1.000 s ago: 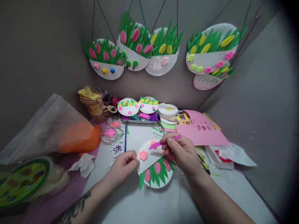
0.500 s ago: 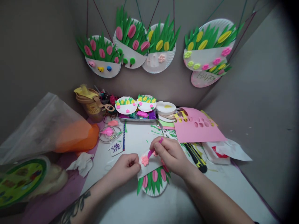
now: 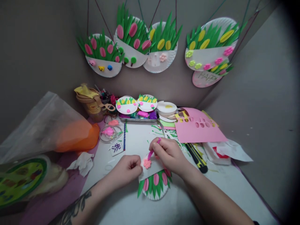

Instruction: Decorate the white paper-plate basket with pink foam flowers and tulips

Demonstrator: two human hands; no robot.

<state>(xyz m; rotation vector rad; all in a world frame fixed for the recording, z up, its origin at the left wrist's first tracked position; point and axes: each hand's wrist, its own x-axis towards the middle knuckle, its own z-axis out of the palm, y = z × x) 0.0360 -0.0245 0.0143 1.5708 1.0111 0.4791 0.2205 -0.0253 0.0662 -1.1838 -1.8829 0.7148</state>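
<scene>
A white paper plate craft (image 3: 154, 196) with green paper grass and pink paper tulips lies at the middle front, its grass toward me. My right hand (image 3: 167, 153) pinches a purple tool (image 3: 150, 154), whose lower end is at a salmon-pink clay flower (image 3: 147, 163) on the white pocket. The fingers of my left hand (image 3: 130, 167) are closed at the pocket's left edge, seemingly gripping it. More salmon-pink pieces on the craft are partly hidden by my right hand.
Decorated plates (image 3: 160, 64) hang on the wall. Behind my hands are a metal tray (image 3: 138, 118), scissors (image 3: 166, 133) and pink paper (image 3: 199, 131). A black-and-yellow cutter (image 3: 197, 159) lies right; a blue pencil (image 3: 124, 137), tissue (image 3: 82, 164) and plastic bag (image 3: 47, 125) lie left.
The purple tool stands more upright, its tip now at the upper part of the clay flower. The craft has shifted slightly right and toward me; the view has moved slightly.
</scene>
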